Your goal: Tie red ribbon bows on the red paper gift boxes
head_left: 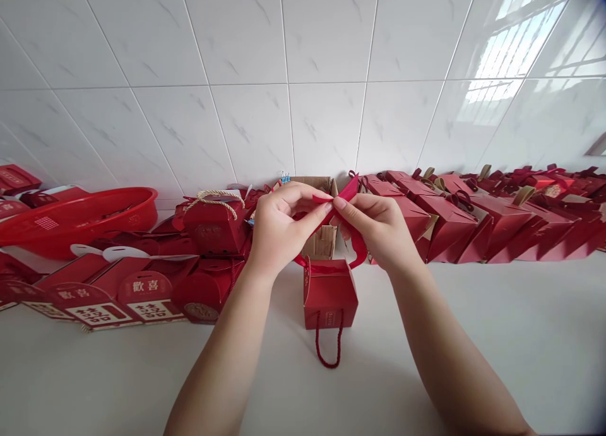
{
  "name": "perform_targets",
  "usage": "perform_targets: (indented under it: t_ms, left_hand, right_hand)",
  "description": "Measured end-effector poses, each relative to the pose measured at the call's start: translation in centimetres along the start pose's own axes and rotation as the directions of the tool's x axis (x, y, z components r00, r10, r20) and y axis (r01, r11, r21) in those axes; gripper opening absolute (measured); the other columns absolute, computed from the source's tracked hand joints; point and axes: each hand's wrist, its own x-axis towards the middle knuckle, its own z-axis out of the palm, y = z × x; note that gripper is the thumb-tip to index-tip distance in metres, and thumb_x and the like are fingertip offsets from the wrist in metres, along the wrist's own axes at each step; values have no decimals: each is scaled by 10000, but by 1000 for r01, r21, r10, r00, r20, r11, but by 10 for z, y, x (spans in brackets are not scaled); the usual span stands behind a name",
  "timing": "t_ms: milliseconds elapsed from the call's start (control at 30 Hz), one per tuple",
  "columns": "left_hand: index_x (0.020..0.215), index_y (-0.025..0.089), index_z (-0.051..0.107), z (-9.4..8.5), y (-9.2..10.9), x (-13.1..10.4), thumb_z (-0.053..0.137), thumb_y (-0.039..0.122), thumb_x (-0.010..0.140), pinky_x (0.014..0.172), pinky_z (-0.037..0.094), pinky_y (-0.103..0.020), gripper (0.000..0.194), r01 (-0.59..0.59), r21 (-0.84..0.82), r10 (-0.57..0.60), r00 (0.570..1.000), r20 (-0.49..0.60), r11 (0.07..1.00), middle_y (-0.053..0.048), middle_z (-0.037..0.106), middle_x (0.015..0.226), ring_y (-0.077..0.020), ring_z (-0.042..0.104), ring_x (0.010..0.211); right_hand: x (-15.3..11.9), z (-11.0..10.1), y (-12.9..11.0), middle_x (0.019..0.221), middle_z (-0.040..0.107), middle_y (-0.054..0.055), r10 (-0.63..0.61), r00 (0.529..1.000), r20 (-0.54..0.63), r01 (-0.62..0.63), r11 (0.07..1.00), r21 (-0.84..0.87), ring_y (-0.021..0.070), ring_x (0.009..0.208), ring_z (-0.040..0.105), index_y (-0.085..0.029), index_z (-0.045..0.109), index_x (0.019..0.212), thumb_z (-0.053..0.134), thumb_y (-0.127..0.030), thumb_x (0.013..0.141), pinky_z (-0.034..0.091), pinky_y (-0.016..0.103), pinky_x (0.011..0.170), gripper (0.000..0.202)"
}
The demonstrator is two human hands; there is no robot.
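Red gift box (pixel 331 299) stands on a white table (pixel 379 360) just below the center of the frame, beneath and apart from the fingers. Above it, the left hand (pixel 283 228) and right hand (pixel 381 224) pinch a red ribbon (pixel 358 254), their fingertips close together. Hands hide part of the ribbon, leaving its crossing hard to make out. Brown cardboard (pixel 324 241) behind is partly covered. Packed red boxes (pixel 447 224) run off the right edge, while a red basket (pixel 95 215) is cut off at left.
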Motion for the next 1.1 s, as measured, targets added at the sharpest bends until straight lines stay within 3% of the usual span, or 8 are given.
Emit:
perform_targets:
  t_ms: [200, 300, 467, 600, 700, 833, 1000, 1100]
  left_hand:
    - [809, 163, 675, 1, 1, 0, 707, 180, 750, 708, 578, -253, 69, 31, -28, -30, 999, 16, 999, -41, 693, 845, -148, 676, 771]
    - [930, 175, 654, -2, 2, 1, 687, 225, 780, 735, 574, -287, 161, 131, -58, -124, 986, 108, 990, -51, 695, 888, -163, 680, 790]
    - [825, 180, 703, -14, -3, 6, 601, 329, 839, 784, 538, -332, 181, 310, 18, -289, 859, 424, 950, -67, 703, 835, -190, 656, 824]
    - [671, 198, 659, -20, -8, 8, 557, 284, 821, 621, 476, -267, 201, 368, 136, -391, 836, 385, 920, -23, 646, 706, -161, 598, 694]
    - [544, 195, 555, -20, -8, 8, 551, 331, 823, 494, 360, -247, 310, 350, 274, -428, 846, 319, 896, 3, 512, 574, -137, 500, 580]
    - [529, 195, 503, -21, -8, 6, 540, 410, 832, 427, 271, -249, 373, 311, 290, -396, 866, 306, 905, 10, 400, 517, -125, 424, 497]
    - [651, 211, 633, -22, -12, 6, 452, 209, 786, 534, 431, -268, 226, 267, 285, -358, 868, 345, 920, -16, 555, 616, -192, 590, 706]
    - [778, 229, 674, -22, -12, 5, 432, 146, 772, 655, 497, -301, 256, 245, 294, -342, 873, 347, 924, -20, 624, 699, -214, 620, 842]
  right_hand:
    - [2, -1, 5, 641, 630, -5, -16, 1000, 7, 15, 992, 124, 63, 481, 500, -161, 647, 737, 679, -364, 809, 382, 190, 430, 217]
    - [4, -1, 9, 672, 636, -9, -30, 999, 36, 24, 987, 162, 59, 496, 508, -170, 656, 784, 654, -348, 832, 421, 191, 454, 185]
    - [9, -12, 16, 694, 634, -8, -122, 980, 159, 93, 979, 179, 86, 585, 555, -193, 679, 818, 638, -328, 848, 475, 217, 530, 144]
    - [9, -26, 16, 756, 665, 19, -147, 913, 381, 198, 975, -98, 116, 619, 572, -198, 713, 832, 608, -301, 863, 487, 260, 565, 150]
    - [7, -31, 15, 759, 672, 34, -146, 880, 452, 342, 855, -390, 142, 674, 583, -198, 733, 873, 556, -212, 875, 471, 269, 585, 178]
    - [6, -25, 17, 723, 666, 34, -186, 897, 402, 404, 716, -569, 145, 649, 567, -186, 734, 848, 533, -111, 850, 447, 270, 586, 215]
    - [7, -16, 22, 662, 623, 32, -241, 918, 314, 393, 660, -641, 135, 589, 514, -178, 720, 780, 537, -125, 858, 412, 263, 544, 206]
    - [7, -14, 23, 666, 624, 29, -324, 918, 230, 394, 669, -630, 127, 577, 511, -189, 725, 787, 549, -138, 852, 413, 250, 528, 194]
